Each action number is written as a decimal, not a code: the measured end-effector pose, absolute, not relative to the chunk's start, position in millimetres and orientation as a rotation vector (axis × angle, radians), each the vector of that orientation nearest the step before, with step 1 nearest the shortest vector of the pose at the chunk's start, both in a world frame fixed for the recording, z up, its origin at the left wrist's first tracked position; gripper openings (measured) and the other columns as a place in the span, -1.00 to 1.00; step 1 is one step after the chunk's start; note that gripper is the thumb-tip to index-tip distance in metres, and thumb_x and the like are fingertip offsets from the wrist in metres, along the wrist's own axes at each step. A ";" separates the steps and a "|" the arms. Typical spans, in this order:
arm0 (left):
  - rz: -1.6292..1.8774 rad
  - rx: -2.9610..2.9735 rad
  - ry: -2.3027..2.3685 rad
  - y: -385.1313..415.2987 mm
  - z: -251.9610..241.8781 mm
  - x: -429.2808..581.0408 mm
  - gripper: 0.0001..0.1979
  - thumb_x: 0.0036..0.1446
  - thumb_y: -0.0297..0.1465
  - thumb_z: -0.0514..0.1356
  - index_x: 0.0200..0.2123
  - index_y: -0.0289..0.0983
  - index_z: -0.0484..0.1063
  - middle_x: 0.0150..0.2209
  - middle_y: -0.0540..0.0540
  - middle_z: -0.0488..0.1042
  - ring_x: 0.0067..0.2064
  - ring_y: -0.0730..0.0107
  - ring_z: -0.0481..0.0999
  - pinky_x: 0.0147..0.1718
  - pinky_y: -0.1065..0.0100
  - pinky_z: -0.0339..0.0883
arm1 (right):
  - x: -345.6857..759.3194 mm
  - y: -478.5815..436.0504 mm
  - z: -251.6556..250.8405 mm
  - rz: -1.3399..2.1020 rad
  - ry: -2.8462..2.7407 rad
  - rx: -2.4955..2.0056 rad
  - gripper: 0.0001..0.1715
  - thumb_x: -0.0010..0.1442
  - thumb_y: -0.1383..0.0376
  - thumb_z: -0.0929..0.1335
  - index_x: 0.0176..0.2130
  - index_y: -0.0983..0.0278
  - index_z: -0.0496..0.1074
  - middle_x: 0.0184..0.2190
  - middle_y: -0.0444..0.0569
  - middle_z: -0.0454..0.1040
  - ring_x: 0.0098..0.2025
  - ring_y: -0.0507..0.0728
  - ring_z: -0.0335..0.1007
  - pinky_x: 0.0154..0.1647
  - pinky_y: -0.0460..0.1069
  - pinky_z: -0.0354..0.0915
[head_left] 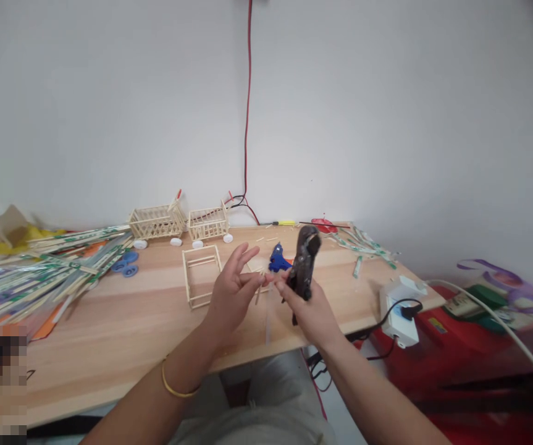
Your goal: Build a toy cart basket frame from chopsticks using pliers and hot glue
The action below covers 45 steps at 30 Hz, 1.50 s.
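Observation:
My right hand [310, 303] is closed around a dark, worn hand tool [304, 259] that stands upright; its exact kind is unclear. My left hand [231, 284] pinches a short thin wooden stick [257, 296] between thumb and forefinger, while its other fingers stretch out. The fingertips of both hands come close together over the table. Just beyond them lies a blue glue gun [276, 258], partly hidden by my fingers. Left of my left hand rests an open box-shaped frame of thin sticks [189, 281].
Two small stick carts with white wheels, one larger [157, 222] and one smaller [208, 224], stand by the wall. Packaged sticks [62, 266] pile up at left beside blue discs [130, 270]. A white power strip [400, 309] sits at the table's right edge.

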State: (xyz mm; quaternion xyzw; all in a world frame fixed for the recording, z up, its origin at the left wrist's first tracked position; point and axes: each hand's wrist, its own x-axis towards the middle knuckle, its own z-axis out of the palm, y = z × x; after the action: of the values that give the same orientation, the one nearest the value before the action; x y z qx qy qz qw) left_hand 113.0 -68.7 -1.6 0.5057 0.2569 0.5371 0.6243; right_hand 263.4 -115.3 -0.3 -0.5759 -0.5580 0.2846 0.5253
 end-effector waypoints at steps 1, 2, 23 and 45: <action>1.212 1.203 0.590 -70.0 -1.0 113.3 -0.30 -0.02 -0.43 0.30 0.18 -0.09 0.10 0.25 -0.26 0.12 -0.26 0.41 0.58 -0.16 0.32 0.41 | 267.3 -113.2 5.1 0.699 -1.351 -1.348 -0.71 0.09 0.12 0.35 -0.25 0.27 0.35 -0.33 -0.03 0.47 -0.25 0.14 0.40 -0.14 0.04 0.29; 1.184 1.228 0.589 -71.0 -0.4 113.7 -0.28 -0.02 -0.43 0.30 0.19 -0.09 0.09 0.26 -0.27 0.11 -0.28 0.43 0.58 -0.18 0.33 0.41 | 270.6 -111.1 10.6 0.738 -1.374 -1.311 -0.71 0.09 0.13 0.36 -0.25 0.27 0.34 -0.33 -0.04 0.47 -0.26 0.13 0.42 -0.14 0.04 0.30; 0.585 1.045 0.689 -67.2 -6.1 109.8 -0.68 0.01 -0.22 0.27 -0.28 -0.38 0.47 -0.47 -0.05 0.44 -0.53 0.53 0.44 -0.53 0.46 0.34 | 297.4 -81.2 30.2 0.621 -1.604 -1.335 -0.78 0.01 0.19 0.39 -0.37 0.27 0.34 -0.46 -0.15 0.36 -0.41 0.03 0.25 -0.37 -0.05 0.20; 0.644 1.359 0.699 -66.2 -7.5 111.9 -0.68 0.08 -0.15 0.13 -0.39 -0.33 0.40 -0.66 0.14 0.14 -0.66 0.60 0.16 -0.63 0.48 0.16 | 296.6 -76.3 9.6 1.543 -0.913 -0.915 -0.71 -0.03 0.23 0.47 -0.31 0.28 0.38 -0.49 -0.18 0.39 -0.44 -0.01 0.37 -0.31 -0.03 0.35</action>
State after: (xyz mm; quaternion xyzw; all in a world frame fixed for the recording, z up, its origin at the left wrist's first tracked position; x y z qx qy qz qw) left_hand 111.9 -66.2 -7.5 0.6043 0.3108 0.2865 0.6754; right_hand 296.6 -76.3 9.6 -0.3840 -0.3834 0.6476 0.5350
